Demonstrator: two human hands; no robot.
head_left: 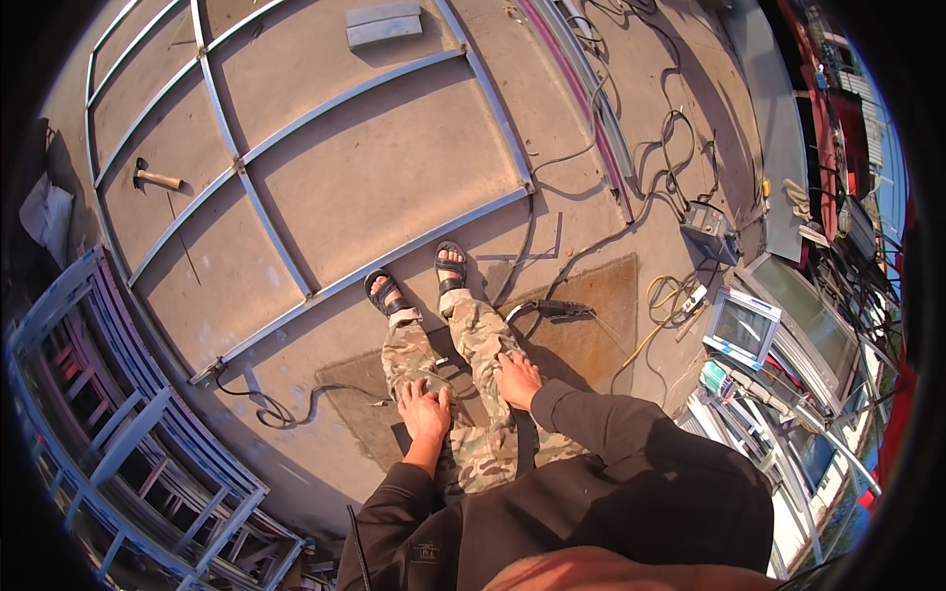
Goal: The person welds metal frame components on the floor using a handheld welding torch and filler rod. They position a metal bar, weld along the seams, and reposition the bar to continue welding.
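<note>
My left hand (424, 409) rests on the left knee of my camouflage trousers (477, 330), its fingers spread and holding nothing. On the right leg lies my right hand (517, 380), fingers slightly bent over the cloth, with no object visible in it. Both feet, in black sandals (450, 259), stand beside the near bar of a large metal frame (370, 274) lying on the floor. Close to my right foot, a welding electrode holder (552, 308) with a black cable lies on a brown sheet (603, 295).
A hammer (158, 177) lies inside the frame, beyond it grey metal blocks (383, 24). Stacked frames (133, 424) stand at left. To the right are a welding machine (709, 232), looping cables (670, 128), long metal profiles (601, 128) and a small window (743, 326). An angle piece (537, 257) lies ahead.
</note>
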